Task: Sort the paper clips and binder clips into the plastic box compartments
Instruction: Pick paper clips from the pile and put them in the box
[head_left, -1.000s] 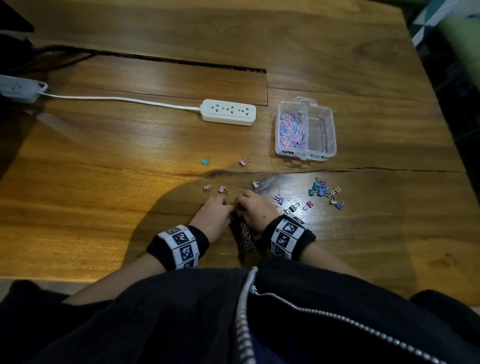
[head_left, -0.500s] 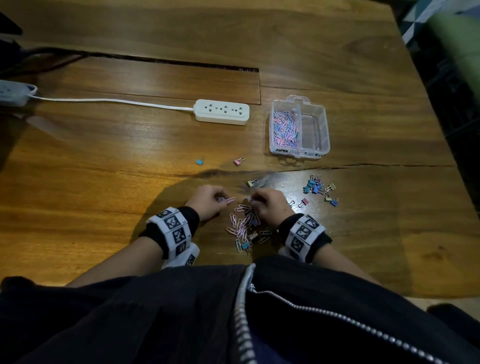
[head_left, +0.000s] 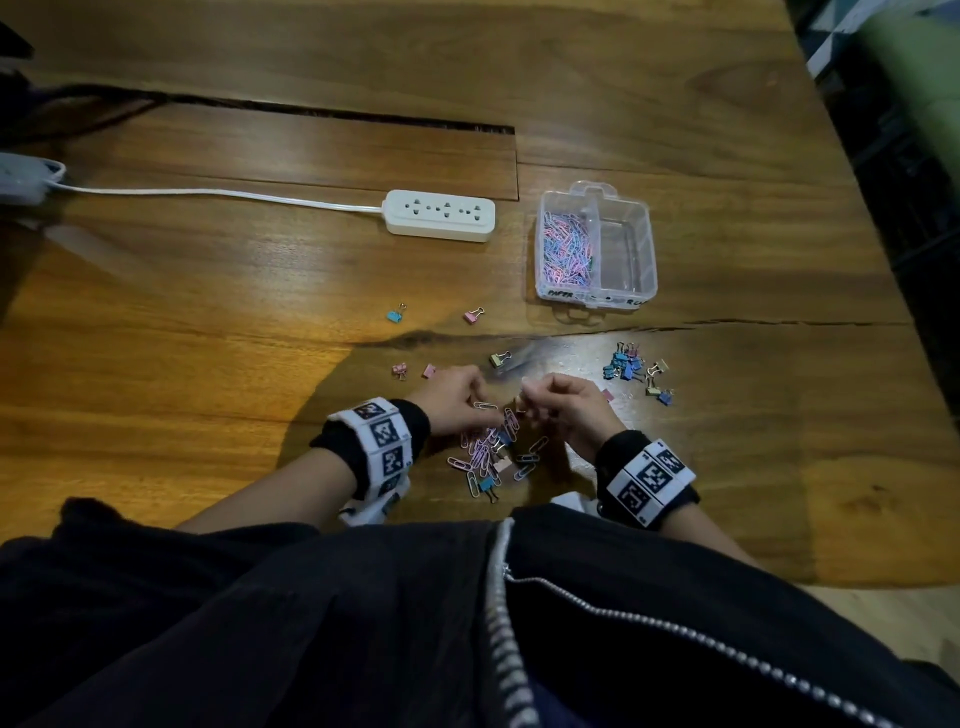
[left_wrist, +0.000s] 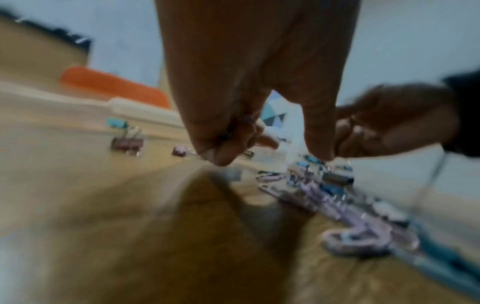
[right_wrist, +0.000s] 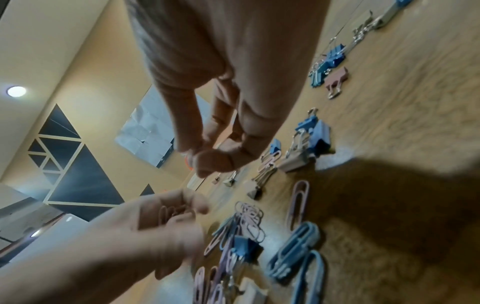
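Head view: at frame centre the left hand is curling its fingers around pink paper clips, the right hand is pinching something small, unclear what, over the clip pile on the table; binder clips are lying right, below the plastic box.

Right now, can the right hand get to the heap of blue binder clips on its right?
Probably yes: the right hand is close to the binder clips, with only bare table between them.
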